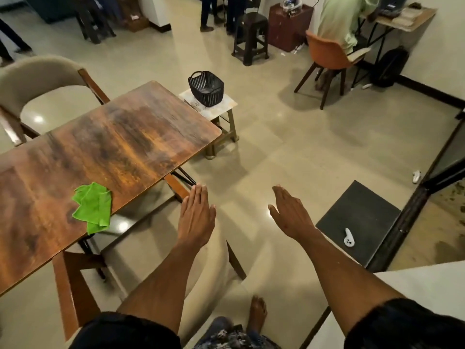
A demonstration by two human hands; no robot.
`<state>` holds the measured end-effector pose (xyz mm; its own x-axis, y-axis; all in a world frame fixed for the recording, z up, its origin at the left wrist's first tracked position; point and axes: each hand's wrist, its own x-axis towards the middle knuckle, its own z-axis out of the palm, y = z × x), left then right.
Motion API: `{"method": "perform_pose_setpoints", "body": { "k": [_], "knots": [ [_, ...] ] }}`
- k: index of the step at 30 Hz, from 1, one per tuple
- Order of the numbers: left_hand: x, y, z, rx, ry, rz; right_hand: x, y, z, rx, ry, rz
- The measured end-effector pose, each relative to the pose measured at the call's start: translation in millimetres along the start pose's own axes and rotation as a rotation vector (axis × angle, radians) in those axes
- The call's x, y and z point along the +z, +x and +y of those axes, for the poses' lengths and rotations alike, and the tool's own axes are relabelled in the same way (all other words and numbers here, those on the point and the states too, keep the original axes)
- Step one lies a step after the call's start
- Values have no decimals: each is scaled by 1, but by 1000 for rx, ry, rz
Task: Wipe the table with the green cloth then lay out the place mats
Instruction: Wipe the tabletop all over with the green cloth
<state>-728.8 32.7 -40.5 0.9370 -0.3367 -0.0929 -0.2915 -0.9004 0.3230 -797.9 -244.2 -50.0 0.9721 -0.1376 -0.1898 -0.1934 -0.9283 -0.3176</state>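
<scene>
The green cloth [93, 207] lies crumpled at the near edge of the table [120, 137], lower left of the frame, one corner hanging over the rim. It sits left of your left hand [197, 217], which is much the nearer; your right hand [289, 217] is well apart at centre right. Both hover flat over the floor, fingers straight and pressed together, holding nothing. No place mats show (perhaps in the black basket [206, 88], upper centre). Only a chair [198, 260] below your left arm lies between.
</scene>
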Motion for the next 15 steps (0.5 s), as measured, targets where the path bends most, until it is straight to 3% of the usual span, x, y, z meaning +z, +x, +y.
{"method": "perform_pose_setpoints", "body": {
  "k": [15],
  "knots": [
    [16,46,-4,-132,-6,16,-21,84,-6,-161,-54,23]
  ]
}}
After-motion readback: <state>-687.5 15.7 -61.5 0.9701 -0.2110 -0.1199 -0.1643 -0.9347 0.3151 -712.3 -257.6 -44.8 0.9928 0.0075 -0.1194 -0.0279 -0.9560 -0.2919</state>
